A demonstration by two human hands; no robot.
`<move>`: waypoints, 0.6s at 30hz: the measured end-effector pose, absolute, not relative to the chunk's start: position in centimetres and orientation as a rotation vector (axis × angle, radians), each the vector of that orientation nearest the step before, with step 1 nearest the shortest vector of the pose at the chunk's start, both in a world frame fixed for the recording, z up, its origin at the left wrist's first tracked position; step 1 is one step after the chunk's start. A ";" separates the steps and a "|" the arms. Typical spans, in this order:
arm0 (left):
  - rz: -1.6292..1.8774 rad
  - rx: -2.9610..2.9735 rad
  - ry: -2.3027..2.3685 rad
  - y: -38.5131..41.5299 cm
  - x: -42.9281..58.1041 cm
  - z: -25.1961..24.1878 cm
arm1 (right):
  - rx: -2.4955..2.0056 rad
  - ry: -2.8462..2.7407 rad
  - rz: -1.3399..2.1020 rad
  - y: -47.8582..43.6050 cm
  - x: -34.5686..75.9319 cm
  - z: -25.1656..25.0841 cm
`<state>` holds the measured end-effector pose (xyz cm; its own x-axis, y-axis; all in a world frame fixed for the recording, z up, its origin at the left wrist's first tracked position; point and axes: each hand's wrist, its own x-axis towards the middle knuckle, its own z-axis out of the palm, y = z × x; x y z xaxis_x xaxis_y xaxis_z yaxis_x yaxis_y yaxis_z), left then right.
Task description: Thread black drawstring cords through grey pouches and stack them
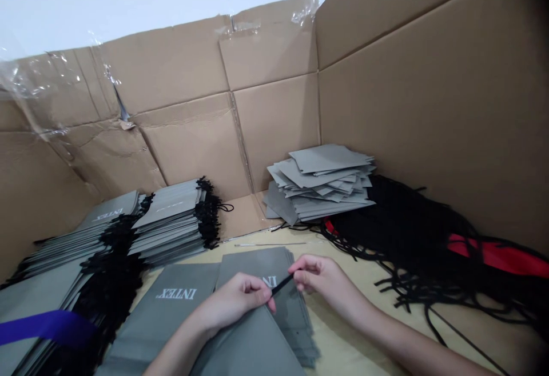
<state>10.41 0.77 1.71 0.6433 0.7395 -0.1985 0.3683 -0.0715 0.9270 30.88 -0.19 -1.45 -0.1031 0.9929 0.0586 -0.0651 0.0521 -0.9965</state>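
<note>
The central stack (253, 262) of gray pouches lies on the yellowish tabletop (338, 344), its white lettering partly covered. Over its near part, the left hand (234, 302) pinches a gray pouch (253, 347) at its upper corner, thumb and forefinger pressed together where a black cord (283, 284) emerges. Above the stack's right edge, the right hand (317, 279) grips the cord's other end, thumb against fingertips, so the short length spans between both hands. Just left of the stack lies another INTEX pile (180, 287); farther left stand corded bundles (167, 213) and a purple strip (47, 327). Behind the stack lies a thin rod (266, 244); behind it to the right, a loose gray pile (328, 176). Well right of it spreads a black cord heap (398, 216) with red material (501, 255).
</note>
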 end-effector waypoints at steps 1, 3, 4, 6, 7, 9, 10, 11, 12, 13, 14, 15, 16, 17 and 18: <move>0.377 1.694 0.923 0.8 10.4 1.8 | -1.070 -1.293 1.252 -0.2 30.9 -1.4; 0.365 1.720 0.960 0.7 10.3 1.8 | -1.063 -1.327 1.237 -0.2 30.9 -1.3; 0.365 1.723 0.978 0.6 10.3 1.8 | -1.058 -1.334 1.234 -0.2 30.9 -1.3; 0.367 1.712 0.990 0.5 10.4 1.8 | -1.047 -1.336 1.235 -0.1 31.0 -1.4; 0.377 1.702 0.989 0.4 10.4 1.9 | -1.041 -1.334 1.234 -0.1 31.1 -1.4; 0.418 1.681 0.988 0.4 10.4 1.9 | -1.027 -1.334 1.232 0.0 31.3 -1.5; 0.442 1.667 0.992 0.5 10.4 2.0 | -1.018 -1.341 1.229 0.1 31.3 -1.5; 0.460 1.646 0.995 0.5 10.4 2.1 | -1.012 -1.350 1.225 0.1 31.4 -1.5; 0.474 1.613 0.990 0.5 10.3 2.2 | -1.008 -1.361 1.218 0.1 31.4 -1.4; 0.480 1.564 0.972 0.5 10.3 2.4 | -1.005 -1.371 1.209 0.1 31.4 -1.4; 0.489 1.499 0.945 0.4 10.2 2.5 | -1.002 -1.382 1.199 0.0 31.4 -1.4; 0.503 1.415 0.914 0.2 10.2 2.6 | -1.000 -1.394 1.189 -0.1 31.3 -1.4; 0.523 1.315 0.882 -0.1 10.3 2.7 | -1.000 -1.407 1.179 -0.2 31.2 -1.4; 0.556 1.202 0.853 -0.4 10.5 2.7 | -1.001 -1.426 1.170 -0.4 31.1 -1.4; 0.595 1.085 0.829 -0.7 10.7 2.7 | -1.000 -1.447 1.163 -0.7 30.9 -1.5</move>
<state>10.67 -0.72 2.67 0.5691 0.7705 -0.2870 -0.0256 0.3655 0.9305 30.91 -0.65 -1.51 -0.1721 0.9658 0.1939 0.0182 0.1999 -0.9796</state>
